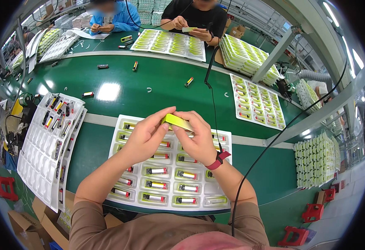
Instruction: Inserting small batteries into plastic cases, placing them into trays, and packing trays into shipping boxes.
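Note:
Between both hands I hold a lime-green rectangular plastic case, raised over the near tray. My left hand closes round its left end, with thumb and fingers on it. My right hand grips its right end, the thumb along the near side. What lies inside the case cannot be seen. Beneath my hands is a white moulded tray whose pockets hold several green cases. Most carry a small battery assembly with a white-and-yellow body and red end. One case at the near right shows no battery.
White trays with loose battery assemblies lean at my left. A green conveyor belt runs across, carrying scattered assemblies. Another filled tray lies at far right. A black cable and a red wrist strap hang near my right arm. Two co-workers sit opposite.

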`<state>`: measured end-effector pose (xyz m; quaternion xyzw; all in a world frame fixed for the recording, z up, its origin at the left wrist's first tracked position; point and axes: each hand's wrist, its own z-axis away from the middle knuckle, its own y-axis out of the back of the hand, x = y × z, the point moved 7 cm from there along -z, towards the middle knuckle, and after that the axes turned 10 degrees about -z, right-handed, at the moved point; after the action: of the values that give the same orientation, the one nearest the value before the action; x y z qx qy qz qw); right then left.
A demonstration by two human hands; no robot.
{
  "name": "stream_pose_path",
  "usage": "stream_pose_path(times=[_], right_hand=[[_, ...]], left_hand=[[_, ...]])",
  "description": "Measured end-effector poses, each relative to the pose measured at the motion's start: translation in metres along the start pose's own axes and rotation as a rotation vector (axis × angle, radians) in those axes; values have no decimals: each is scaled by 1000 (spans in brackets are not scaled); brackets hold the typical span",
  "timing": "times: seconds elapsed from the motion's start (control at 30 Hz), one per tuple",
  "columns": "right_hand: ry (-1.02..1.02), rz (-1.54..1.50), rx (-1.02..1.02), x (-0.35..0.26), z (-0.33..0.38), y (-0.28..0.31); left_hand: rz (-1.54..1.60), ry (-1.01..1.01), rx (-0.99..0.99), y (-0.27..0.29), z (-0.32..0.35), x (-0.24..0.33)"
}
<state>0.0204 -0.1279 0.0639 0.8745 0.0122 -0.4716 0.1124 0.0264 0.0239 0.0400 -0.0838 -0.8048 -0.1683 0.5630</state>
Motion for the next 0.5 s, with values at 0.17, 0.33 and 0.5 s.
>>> stream_pose_path(times=[0.17, 0.33, 0.5], right_hand=[[-34, 34, -19, 8, 0, -1], [-36, -53, -104, 22, -11, -1], [-336, -433, -114, 40, -4, 12]], left_hand=[[-146, -17, 33, -3, 5, -6], [90, 0, 75, 14, -15, -27], [213, 250, 47, 12, -26, -42]])
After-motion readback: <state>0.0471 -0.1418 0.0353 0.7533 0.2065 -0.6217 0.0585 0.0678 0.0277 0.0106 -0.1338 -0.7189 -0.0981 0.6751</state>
